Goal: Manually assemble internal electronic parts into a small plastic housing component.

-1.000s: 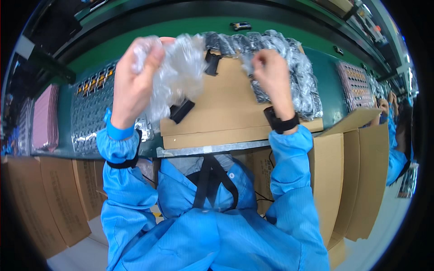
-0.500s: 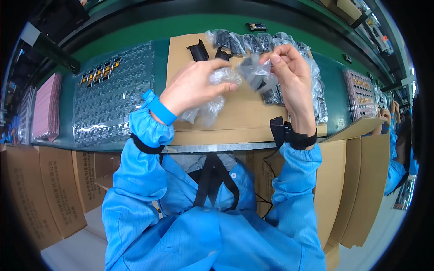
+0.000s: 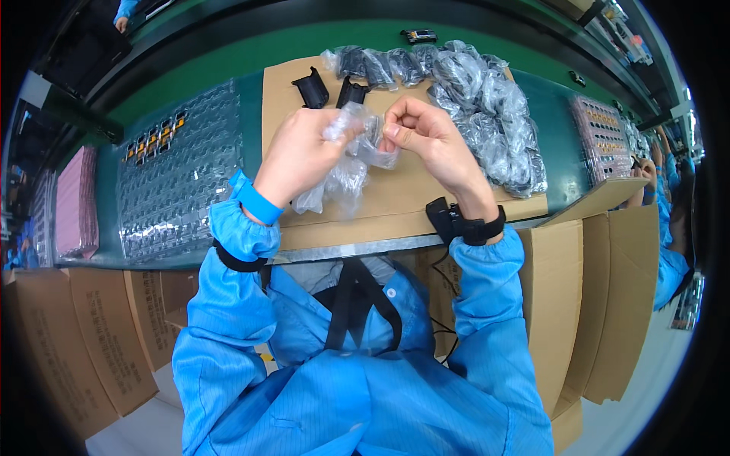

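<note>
Clear plastic bag (image 3: 346, 163) pinched between left hand (image 3: 300, 156) and right hand (image 3: 426, 137) fingers, above brown cardboard sheet (image 3: 395, 201).

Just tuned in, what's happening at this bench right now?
A person in a blue smock holds a crumpled clear plastic bag between both hands, left hand gripping it, right hand pinching its top, above a cardboard sheet on the green bench. Two loose black parts lie at the sheet's far edge, beside a pile of bagged black parts. Clear trays sit to the left.
</note>
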{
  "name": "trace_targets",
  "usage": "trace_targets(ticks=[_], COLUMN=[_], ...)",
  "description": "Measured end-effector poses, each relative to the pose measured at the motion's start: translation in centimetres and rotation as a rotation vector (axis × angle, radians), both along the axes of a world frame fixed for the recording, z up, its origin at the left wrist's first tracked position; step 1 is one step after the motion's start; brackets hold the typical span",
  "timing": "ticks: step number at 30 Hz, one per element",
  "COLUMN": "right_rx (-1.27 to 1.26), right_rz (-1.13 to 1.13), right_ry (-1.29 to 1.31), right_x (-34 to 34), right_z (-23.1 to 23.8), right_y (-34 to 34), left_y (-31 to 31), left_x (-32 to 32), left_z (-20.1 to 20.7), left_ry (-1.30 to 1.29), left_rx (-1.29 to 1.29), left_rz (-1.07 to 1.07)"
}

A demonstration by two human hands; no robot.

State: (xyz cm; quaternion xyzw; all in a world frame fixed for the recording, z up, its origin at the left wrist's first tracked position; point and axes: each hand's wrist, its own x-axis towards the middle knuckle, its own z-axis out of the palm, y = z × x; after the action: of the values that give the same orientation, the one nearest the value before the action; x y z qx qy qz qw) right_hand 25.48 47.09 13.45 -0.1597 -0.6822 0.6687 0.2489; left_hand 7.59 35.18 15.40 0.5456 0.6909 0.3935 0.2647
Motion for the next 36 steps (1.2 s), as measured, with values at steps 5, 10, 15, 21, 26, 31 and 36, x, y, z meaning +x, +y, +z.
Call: trace_targets(ticks=[5, 10, 15, 21, 26, 31, 36], right_rx=[0.79, 1.167, 1.156, 1.056, 0.059, -0.342, -0.282], right_rz=[-0.266, -0.169, -0.123, -0.173, -0.035, 0.06, 0.033], right_ry=[-0.487, -0.537, -0.722, -0.421, -0.08, -0.049, -0.098], right_x=[-2.4, -10.9, -13.5, -12.9, -10.0, -6.3, -4.5], right_z=[4.5, 2.9, -0.2, 0.8, 3.9, 6.0, 6.1], right_y=[3.0, 8.9, 10.5, 11.4, 9.7, 5.6, 3.2], left_y=[-0.7, -1.1, -3.0, -4.5, -4.0, -1.2, 1.1], left_x=[0.3, 0.6, -0.4, -1.1, -1.8, -1.3, -2.4], left_z=[-0.1, 2.8, 3.1, 2.7, 2.4, 3.5, 2.0], left_ry=[0.452, 0.134, 0.148, 0.48, 0.115, 0.291, 0.252], left_rx=[0.208, 0.321, 0.243, 0.421, 0.235, 0.575, 0.517], left_rz=[0.001, 0.122, 0.09, 0.026, 0.211, 0.304, 0.32])
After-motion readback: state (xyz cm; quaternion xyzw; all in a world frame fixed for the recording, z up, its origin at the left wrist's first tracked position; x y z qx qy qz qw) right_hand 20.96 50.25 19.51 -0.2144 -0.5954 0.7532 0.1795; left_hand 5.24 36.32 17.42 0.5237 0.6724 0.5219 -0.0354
